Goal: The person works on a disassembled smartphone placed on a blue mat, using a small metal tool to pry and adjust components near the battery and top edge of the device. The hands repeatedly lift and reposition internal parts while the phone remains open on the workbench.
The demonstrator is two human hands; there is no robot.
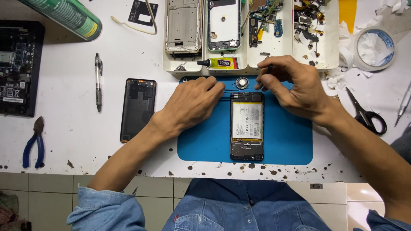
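The left hand [192, 102] is curling half-closed, fingertips pinching a thin tool at the top edge of the opened phone [247, 126] lying on the blue mat [287, 137]. The right hand [295, 85] is pinching a dark stylus [266, 75] just above the phone. A back cover [138, 109] is lying left of the mat, scissors [366, 113] to its right.

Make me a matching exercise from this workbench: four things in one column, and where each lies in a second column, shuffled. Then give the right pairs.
Things:
1. opened phone
2. pliers
3. scissors
4. black back cover

Places:
A. far left of the table, blue handles toward the table's front edge
B. on the blue mat, between the left hand and right hand
C. on the white table just left of the mat
D. right of the mat, beside the right wrist

Pairs: 1-B, 2-A, 3-D, 4-C
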